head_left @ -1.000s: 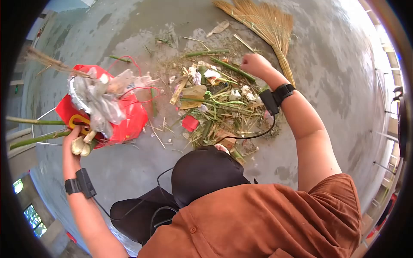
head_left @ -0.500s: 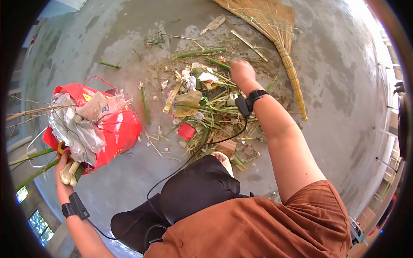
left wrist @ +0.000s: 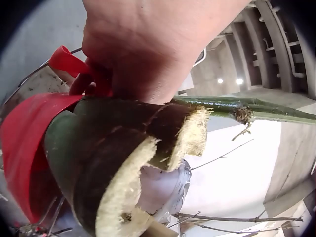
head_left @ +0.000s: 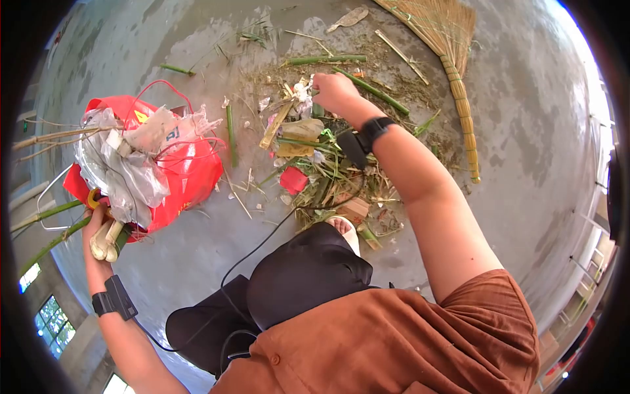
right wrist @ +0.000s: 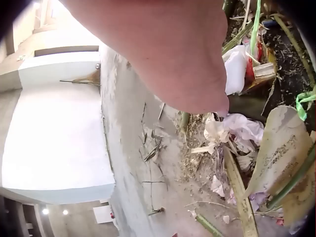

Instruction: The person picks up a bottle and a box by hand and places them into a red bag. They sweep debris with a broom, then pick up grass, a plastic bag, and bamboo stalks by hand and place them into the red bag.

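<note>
My left hand (head_left: 95, 226) grips the edge of a red bag (head_left: 193, 187), its fingers partly hidden behind a red strip (left wrist: 66, 61) of it. Clear crumpled plastic (head_left: 141, 187), twigs and bamboo stalks stick out of the bag. A thick cut piece of bamboo (left wrist: 94, 153) with a pale fibrous end lies right against this hand. My right hand (head_left: 336, 93) reaches down to the far side of a litter pile with its fingers bent. Its fingertips are at crumpled tissue (right wrist: 244, 127); I cannot tell whether they pinch any.
The pile holds stems, a yellowish wrapper (head_left: 302, 131), a red scrap (head_left: 293, 180) and a strip of wood (head_left: 277, 125). Bamboo sticks (head_left: 326, 60) lie around it. A straw broom (head_left: 459, 92) rests on the wet concrete floor at right. A bare foot (head_left: 344, 230) is close to the near edge.
My right hand has moved left across the far side of the pile, from a bamboo stick to the tissue. My left hand keeps its grip on the bag, which now leans a little differently.
</note>
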The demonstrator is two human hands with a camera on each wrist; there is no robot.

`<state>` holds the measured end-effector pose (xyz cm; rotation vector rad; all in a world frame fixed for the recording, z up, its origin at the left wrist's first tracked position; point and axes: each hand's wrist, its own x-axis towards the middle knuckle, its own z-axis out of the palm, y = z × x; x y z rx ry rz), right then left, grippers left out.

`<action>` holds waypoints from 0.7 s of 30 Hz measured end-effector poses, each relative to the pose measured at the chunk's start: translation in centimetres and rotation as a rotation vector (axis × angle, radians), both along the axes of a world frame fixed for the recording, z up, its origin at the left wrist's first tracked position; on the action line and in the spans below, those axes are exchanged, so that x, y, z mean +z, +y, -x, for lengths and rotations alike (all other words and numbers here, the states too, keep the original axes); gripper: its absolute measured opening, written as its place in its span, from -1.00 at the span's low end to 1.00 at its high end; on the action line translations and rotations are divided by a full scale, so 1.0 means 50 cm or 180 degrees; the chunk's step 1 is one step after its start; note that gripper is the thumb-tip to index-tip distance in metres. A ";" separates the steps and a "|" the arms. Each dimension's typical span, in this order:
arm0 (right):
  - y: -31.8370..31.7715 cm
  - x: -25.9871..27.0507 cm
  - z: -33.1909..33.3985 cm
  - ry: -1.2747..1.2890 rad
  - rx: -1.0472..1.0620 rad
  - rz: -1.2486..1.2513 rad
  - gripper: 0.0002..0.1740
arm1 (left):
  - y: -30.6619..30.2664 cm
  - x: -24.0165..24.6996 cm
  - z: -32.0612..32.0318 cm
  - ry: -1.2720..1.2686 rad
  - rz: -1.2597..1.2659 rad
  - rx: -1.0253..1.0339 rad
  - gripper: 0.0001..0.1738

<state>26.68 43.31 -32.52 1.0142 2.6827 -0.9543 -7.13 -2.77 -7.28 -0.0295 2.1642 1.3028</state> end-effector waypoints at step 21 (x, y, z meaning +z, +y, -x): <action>-0.318 0.630 0.123 0.3725 0.1632 -0.0913 -0.60 | 0.085 0.018 -0.087 0.0287 -0.0262 -0.0145 -0.48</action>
